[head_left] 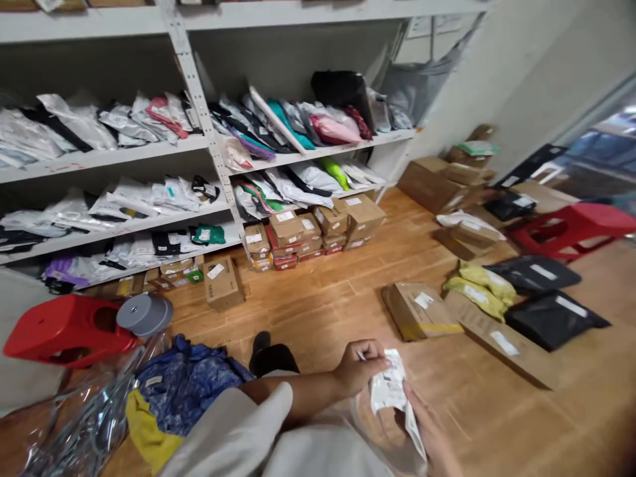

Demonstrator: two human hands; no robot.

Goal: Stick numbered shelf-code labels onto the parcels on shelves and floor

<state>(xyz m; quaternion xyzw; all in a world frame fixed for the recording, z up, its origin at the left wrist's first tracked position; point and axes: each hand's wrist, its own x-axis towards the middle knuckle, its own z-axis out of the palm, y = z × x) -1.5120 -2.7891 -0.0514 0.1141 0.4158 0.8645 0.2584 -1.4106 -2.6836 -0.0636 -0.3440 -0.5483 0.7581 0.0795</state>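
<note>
White paper with dark print [388, 381], which looks like shipping labels, is held low in front of my body. My left hand [362, 366] is closed, its thumb and fingers pinching the upper left of the paper; a small white bit shows by its curled fingers. My right hand [428, 424] grips the paper's right edge, with its fingers partly hidden. A strip of the same white paper hangs down beside that hand. Behind the paper is a tan, rounded shape that I cannot make out.
White shelves [308, 152] carry many bagged packets. Cardboard boxes [355, 215] stand below. On the floor at right lie a carton [420, 308], yellow packets [479, 291], black parcels [551, 318] and a red stool [576, 228]. Another red stool [74, 331] and blue bags [191, 381] are left.
</note>
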